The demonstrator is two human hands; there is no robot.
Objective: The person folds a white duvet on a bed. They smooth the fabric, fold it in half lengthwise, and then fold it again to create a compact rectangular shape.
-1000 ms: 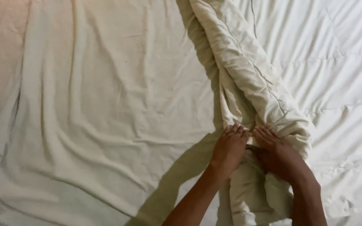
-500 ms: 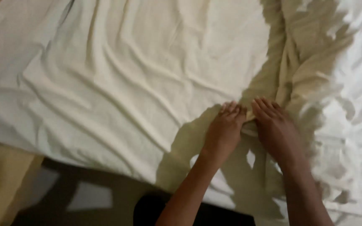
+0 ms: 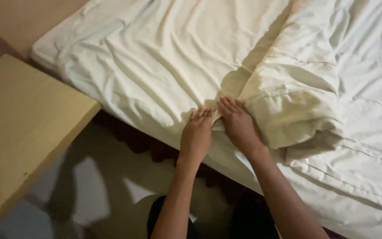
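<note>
Both hands, the left hand (image 3: pixel 196 135) and right hand (image 3: pixel 239 126), pinch the sheet (image 3: pixel 155 66) edge with curled fingers beside the bunched duvet (image 3: pixel 292 93), whose weight could drag it loose.

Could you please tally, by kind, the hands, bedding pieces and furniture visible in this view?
Hands: 2, the left hand and right hand
Bedding: 2, the cream sheet and bunched duvet
Furniture: 1, the pale wooden table
Total: 5
</note>
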